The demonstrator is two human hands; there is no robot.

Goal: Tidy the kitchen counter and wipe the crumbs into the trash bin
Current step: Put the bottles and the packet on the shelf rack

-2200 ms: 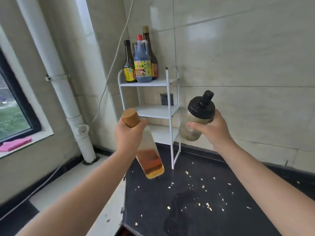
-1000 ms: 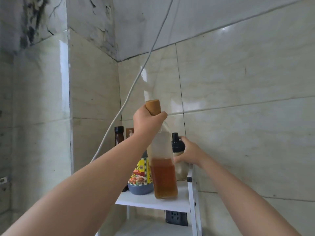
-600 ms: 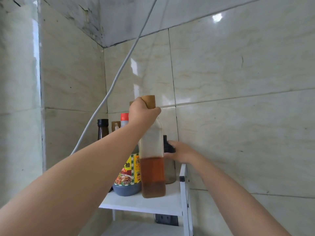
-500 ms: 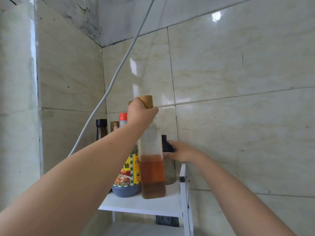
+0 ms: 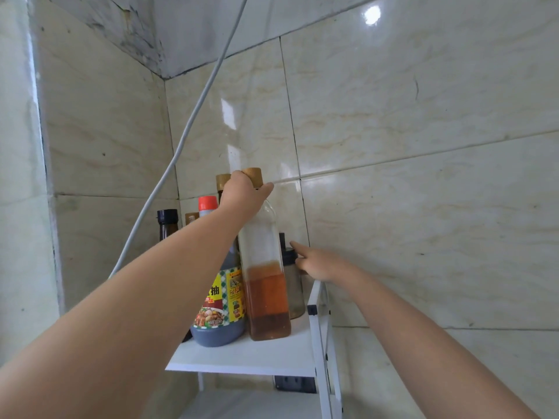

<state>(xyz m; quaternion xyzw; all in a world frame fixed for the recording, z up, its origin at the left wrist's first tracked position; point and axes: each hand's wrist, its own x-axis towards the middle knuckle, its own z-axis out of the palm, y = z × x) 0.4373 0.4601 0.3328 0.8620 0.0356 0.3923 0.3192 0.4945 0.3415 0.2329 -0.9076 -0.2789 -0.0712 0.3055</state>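
The tiled wall (image 5: 423, 146) fills most of the view, and a grey cable (image 5: 193, 122) runs down across its corner. A white rack (image 5: 251, 355) stands against the wall, and its top shelf is full of bottles.

The biggest one is a dark sauce jug (image 5: 219, 309) with a bright label and a red cap. It stands on the left, touching the oil bottle (image 5: 266, 285). Behind it are a brown bottle with a black cap (image 5: 167, 222) and a bottle with a gold cap (image 5: 222, 181), partly hidden by the arm.

The oil bottle stands straight up at the front of the shelf, with its tan cap on top and orange liquid in the lower half. The left hand (image 5: 242, 196) is curled around its neck, just under the cap.

The small jar with the black lid (image 5: 292, 282) stands upright behind the oil bottle, by the right edge of the shelf and close to the wall. The oil bottle hides most of it. The right hand (image 5: 317, 263) is beside the jar with its fingers loose, one pointing out over the lid. It touches the jar but does not grip it.
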